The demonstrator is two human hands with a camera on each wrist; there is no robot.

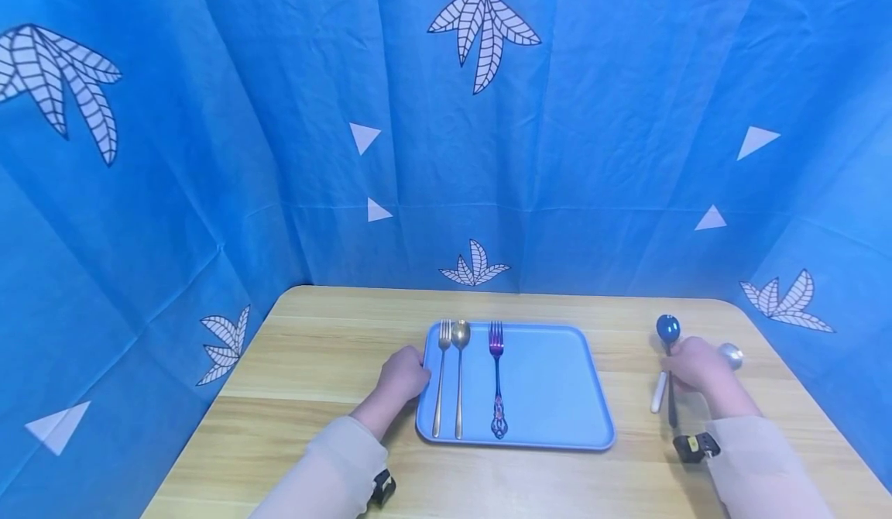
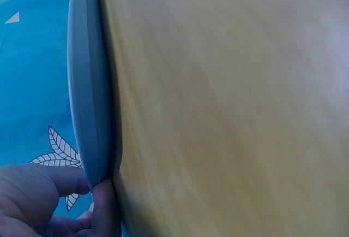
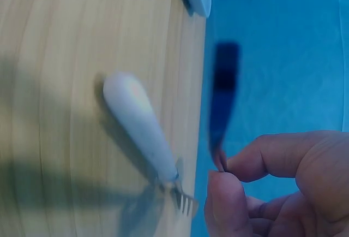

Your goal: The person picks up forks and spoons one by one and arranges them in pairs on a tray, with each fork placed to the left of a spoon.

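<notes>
On the light blue tray [image 1: 557,383] a gold fork [image 1: 442,379], a gold spoon [image 1: 460,379] and a purple fork with an ornate handle [image 1: 497,379] lie side by side. My left hand [image 1: 406,373] pinches the tray's left rim [image 2: 90,84] between thumb and fingers. To the right of the tray, my right hand [image 1: 697,364] pinches a dark, shiny spoon [image 1: 667,328] by its handle [image 3: 223,95], bowl pointing away from me. Under that spoon, a fork with a white handle [image 3: 139,122] lies on the table, its tines partly in shadow.
The wooden table [image 1: 293,418] has rounded far corners. A rounded silver piece [image 1: 732,356] shows just right of my right hand, partly hidden by it. A blue curtain [image 1: 599,155] with leaf and triangle prints stands around the table's back and sides.
</notes>
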